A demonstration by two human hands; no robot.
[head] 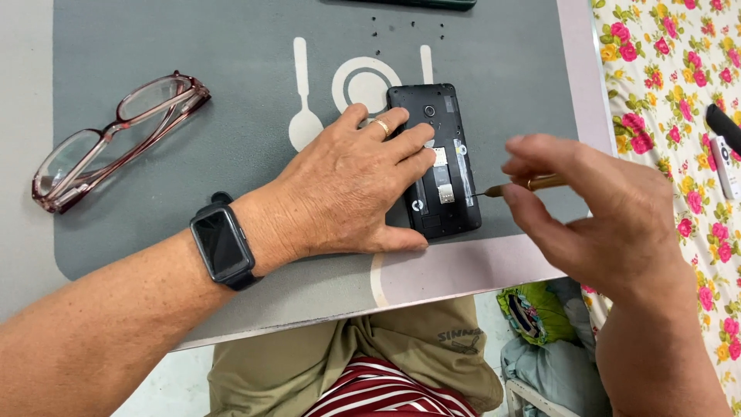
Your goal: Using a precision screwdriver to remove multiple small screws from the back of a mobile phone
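Observation:
A black phone (pixel 448 166) with its back cover off lies on a grey placemat (pixel 231 93), inner parts showing. My left hand (pixel 347 185) presses flat on the phone's left side, a ring on one finger and a black smartwatch (pixel 222 245) on the wrist. My right hand (pixel 594 216) pinches a small screwdriver (pixel 532 184) with a brown handle. Its thin tip touches the phone's right edge.
Reddish-framed glasses (pixel 108 139) lie at the mat's left. Several tiny black screws (pixel 409 27) sit near the mat's far edge, beside a dark object (pixel 432 4). A floral cloth (pixel 671 93) with a remote control (pixel 724 166) lies to the right. The table edge runs just in front of my lap.

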